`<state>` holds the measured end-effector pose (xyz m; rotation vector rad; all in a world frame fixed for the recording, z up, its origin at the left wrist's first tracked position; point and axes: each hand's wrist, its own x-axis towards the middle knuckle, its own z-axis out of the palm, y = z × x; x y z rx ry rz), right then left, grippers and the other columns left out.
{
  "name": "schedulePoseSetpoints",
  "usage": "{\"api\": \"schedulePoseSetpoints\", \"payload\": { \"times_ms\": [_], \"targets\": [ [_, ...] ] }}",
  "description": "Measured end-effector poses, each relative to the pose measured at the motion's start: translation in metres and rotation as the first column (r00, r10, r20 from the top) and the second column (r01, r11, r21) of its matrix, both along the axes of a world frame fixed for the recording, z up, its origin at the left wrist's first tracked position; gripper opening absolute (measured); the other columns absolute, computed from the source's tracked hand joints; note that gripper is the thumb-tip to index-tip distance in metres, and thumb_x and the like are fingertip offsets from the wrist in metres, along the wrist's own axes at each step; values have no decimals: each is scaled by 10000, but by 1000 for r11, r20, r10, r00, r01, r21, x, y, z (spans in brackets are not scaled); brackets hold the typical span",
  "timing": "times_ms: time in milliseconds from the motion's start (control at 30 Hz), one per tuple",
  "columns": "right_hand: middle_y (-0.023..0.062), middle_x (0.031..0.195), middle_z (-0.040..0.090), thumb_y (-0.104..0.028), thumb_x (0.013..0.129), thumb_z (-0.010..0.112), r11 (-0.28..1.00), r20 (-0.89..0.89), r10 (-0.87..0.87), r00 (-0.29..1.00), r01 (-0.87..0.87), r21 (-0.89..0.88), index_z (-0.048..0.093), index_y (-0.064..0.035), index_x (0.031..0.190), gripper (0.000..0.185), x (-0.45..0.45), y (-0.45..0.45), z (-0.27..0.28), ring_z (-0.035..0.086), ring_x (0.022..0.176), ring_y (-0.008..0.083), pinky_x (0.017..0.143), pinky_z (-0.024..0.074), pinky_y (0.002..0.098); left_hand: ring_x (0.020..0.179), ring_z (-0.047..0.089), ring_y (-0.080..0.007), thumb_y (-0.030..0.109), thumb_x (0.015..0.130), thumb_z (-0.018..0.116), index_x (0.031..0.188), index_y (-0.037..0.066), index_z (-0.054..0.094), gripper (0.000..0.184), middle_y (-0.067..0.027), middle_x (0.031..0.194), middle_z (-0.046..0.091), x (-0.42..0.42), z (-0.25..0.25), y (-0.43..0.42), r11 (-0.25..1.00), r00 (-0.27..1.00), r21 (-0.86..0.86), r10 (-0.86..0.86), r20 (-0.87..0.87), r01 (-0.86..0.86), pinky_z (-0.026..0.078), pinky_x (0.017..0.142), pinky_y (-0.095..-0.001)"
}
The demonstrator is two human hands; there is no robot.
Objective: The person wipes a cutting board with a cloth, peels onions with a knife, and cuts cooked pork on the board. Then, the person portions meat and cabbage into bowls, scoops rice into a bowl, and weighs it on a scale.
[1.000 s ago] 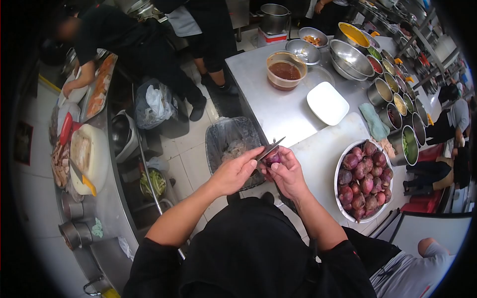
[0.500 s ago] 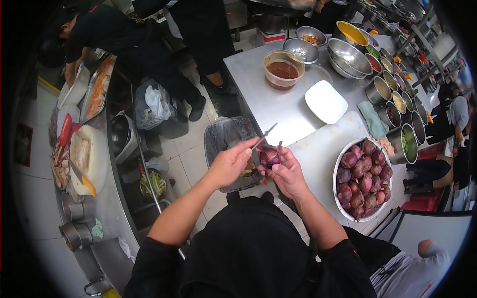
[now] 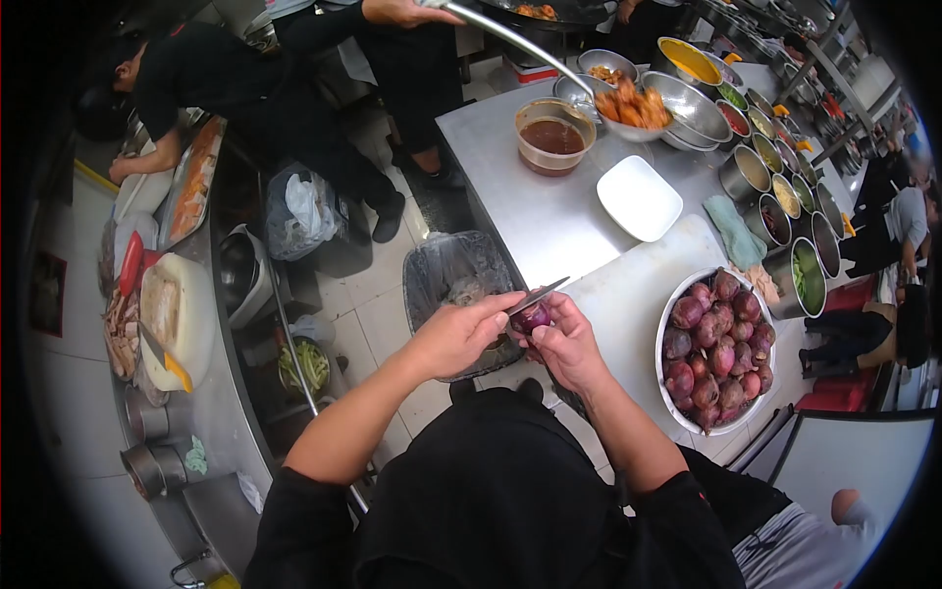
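My left hand (image 3: 461, 334) is closed around the handle of a small knife (image 3: 540, 294), whose blade lies across the top of a red onion (image 3: 531, 318). That onion sits in the fingers of my right hand (image 3: 567, 346), closed on it. Both hands are over a bin (image 3: 420, 287) lined with a dark plastic bag, with scraps inside. To the right, a large white bowl (image 3: 663, 378) holds several red onions (image 3: 721, 350) with their skins on. The knife's handle is hidden in my left palm.
On the steel table (image 3: 549, 236) are a cutting board (image 3: 628, 304), a white dish (image 3: 639, 198), a tub of brown sauce (image 3: 551, 137) and several metal containers. A co-worker's hand (image 3: 407, 10) holds a long ladle (image 3: 520, 44) with orange food over the table. Another person bends at the left counter.
The knife blade has swung down from pointing up to lying across the onion. A co-worker's ladle of orange food has come in over the bowls at the top.
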<state>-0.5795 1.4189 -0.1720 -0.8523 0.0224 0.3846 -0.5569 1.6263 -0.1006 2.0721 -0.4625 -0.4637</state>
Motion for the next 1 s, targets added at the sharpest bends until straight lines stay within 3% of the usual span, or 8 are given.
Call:
{"api": "schedulePoseSetpoints", "payload": {
  "times_ms": [100,200,300,533,633,733,833,1000],
  "targets": [
    [74,1101,604,-68,847,690,1000,-18,-19,1000,19,-3,461,-24,1323,530,-1,-1,6,602,945,159,807,516,301,803,678,-345,214,981,521,1376,191,528,396,-166,902,690,-9,1,-5,999,989,-14,35,145,-34,544,746,-421],
    [73,1092,607,-92,846,699,999,-53,4,999,-6,-41,462,-24,1323,537,-1,-3,9,601,941,156,798,517,300,843,680,-352,224,987,520,1375,184,537,390,-170,955,694,-8,13,-7,971,976,223,-125,179,83,544,765,-407],
    [75,1104,603,-110,848,702,999,-49,7,999,-10,-53,456,-23,1331,549,-2,-2,8,600,935,153,785,518,296,863,680,-362,249,987,531,1384,179,531,403,-181,975,694,-4,-11,-1,992,941,103,-98,323,68,540,791,-390],
    [95,1113,620,-87,846,696,998,92,37,995,-33,-44,445,-65,1352,565,-3,-6,2,622,928,194,780,511,294,810,648,-153,236,1027,481,1397,102,511,395,-77,906,680,16,-29,14,991,991,-50,120,-62,-123,524,756,-311],
    [90,1183,582,-1,843,672,999,26,-12,1000,12,31,435,-24,1371,580,-3,-8,5,585,1089,170,959,492,325,792,678,-231,252,1008,502,1408,105,491,426,-117,892,691,7,-3,8,996,998,62,61,-19,-60,526,743,-364],
    [78,1181,582,-9,846,685,995,17,-68,998,69,-78,442,-20,1371,579,-2,-6,5,581,1087,162,959,487,319,837,671,-393,306,983,508,1429,182,454,466,-205,885,680,-7,17,-7,983,998,179,-58,37,51,528,772,-444],
    [68,1173,584,-13,845,698,982,81,-57,995,71,-177,449,-21,1369,580,-2,-6,2,572,1097,151,961,482,310,806,659,-406,300,972,518,1436,194,431,484,-200,865,682,-4,23,-11,940,984,320,-155,88,120,523,745,-478],
    [75,1222,546,-14,839,703,985,119,-87,989,103,-136,452,-19,1347,566,-3,-2,3,568,1096,146,946,487,296,805,675,-345,245,991,503,1386,172,514,403,-153,878,693,3,-1,-4,989,992,134,-78,97,65,534,767,-427]
  ]
}}
